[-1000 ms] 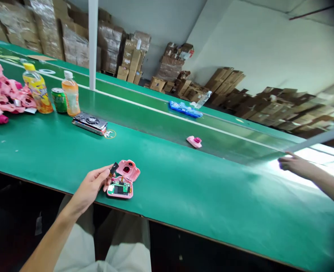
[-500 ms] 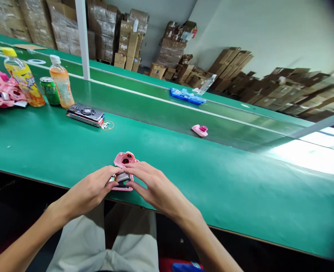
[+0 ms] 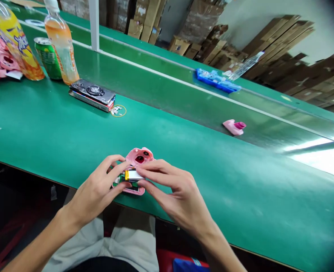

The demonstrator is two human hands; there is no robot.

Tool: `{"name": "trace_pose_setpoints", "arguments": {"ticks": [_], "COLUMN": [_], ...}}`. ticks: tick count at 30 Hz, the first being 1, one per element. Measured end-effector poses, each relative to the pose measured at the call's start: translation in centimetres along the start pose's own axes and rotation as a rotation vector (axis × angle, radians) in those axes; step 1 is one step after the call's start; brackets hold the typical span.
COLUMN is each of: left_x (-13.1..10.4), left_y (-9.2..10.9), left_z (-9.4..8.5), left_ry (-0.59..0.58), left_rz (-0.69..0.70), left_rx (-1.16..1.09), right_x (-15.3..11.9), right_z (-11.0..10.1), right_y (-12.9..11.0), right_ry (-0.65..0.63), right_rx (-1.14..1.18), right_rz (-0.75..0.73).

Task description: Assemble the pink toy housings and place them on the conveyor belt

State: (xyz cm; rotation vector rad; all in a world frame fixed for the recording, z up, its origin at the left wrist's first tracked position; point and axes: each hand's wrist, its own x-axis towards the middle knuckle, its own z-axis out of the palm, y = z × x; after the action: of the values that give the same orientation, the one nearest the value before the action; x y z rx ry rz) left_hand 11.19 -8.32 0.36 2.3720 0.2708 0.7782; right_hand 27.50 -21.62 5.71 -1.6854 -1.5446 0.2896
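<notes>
An opened pink plastic casing (image 3: pixel 138 191) lies at the near edge of the green table, its lower half holding a green circuit board (image 3: pixel 117 179). The other half, a pink shell (image 3: pixel 133 154) with round holes, lies just behind it. A silver battery (image 3: pixel 134 175) with yellow tape at one end sits over the board. My left hand (image 3: pixel 97 189) grips the casing's left side, with the thumb in front and fingers behind. My right hand (image 3: pixel 175 189) pinches the battery's right end between thumb and fingers. The fingers partly cover the casing's inside.
To the left stand an orange drink bottle (image 3: pixel 61 49), a green can (image 3: pixel 48 60), a yellow-labelled bottle (image 3: pixel 16 41) and a pile of pink parts (image 3: pixel 2 56). A phone (image 3: pixel 93 90) lies on a box. Farther off are a pink part (image 3: pixel 234 127) and a blue tray (image 3: pixel 216 84).
The view has shifted closer, turning left and down. My fingers have opened around the casing, and the battery shows more plainly, with my right fingers at its right end.
</notes>
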Motion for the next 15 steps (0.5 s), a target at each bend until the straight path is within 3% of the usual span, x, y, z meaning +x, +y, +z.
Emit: {"name": "trace_pose_setpoints", "arguments": {"ticks": [6, 15], "left_x": [-0.1, 0.3], "left_y": [-0.2, 0.2], "left_z": [0.9, 0.9], "left_ry": [0.163, 0.103], "left_rz": [-0.105, -0.086], "left_rx": [0.022, 0.008], "right_x": [-2.8, -2.7], "right_z": [2.3, 2.8], "right_y": [1.1, 1.5], "right_ry": [0.161, 0.042], "right_rx": [-0.026, -0.105], "right_rz": [0.046, -0.008]}}
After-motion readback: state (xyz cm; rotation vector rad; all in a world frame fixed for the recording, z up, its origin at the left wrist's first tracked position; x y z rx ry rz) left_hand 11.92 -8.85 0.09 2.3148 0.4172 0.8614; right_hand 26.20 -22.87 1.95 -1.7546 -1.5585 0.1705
